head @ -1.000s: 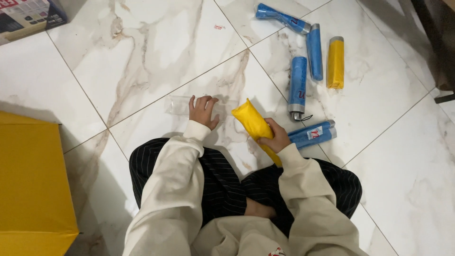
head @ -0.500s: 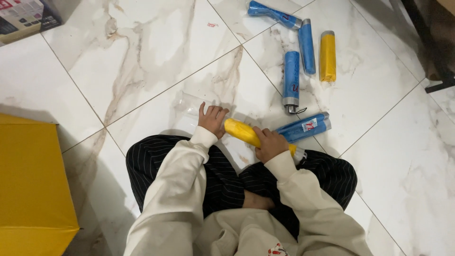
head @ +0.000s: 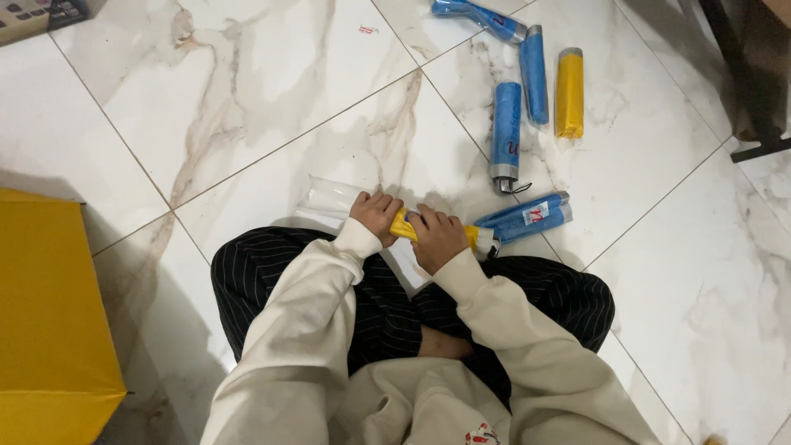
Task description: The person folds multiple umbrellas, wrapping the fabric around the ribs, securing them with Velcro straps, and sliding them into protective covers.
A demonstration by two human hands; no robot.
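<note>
The person sat cross-legged on the marble tile floor [head: 247, 107] in dark striped trousers [head: 272, 272] and a cream sweatshirt [head: 305, 330]. Just past the knees, the left hand [head: 376, 213] and the right hand [head: 437, 237] were both closed around a yellow folded umbrella [head: 403, 227], which lay nearly level just above the floor, its pale end [head: 486, 241] poking out beyond the right hand. A clear plastic sleeve [head: 329, 198] lay on the tiles, touching the left hand's far side. Just beside the right hand lay a blue folded umbrella [head: 527, 217]. Farther off were three more blue ones [head: 505, 132] [head: 535, 74] [head: 482, 15] and a second yellow umbrella [head: 569, 92]. At the near left lay a yellow sheet [head: 49, 321]; a box corner [head: 37, 15] showed far left.
</note>
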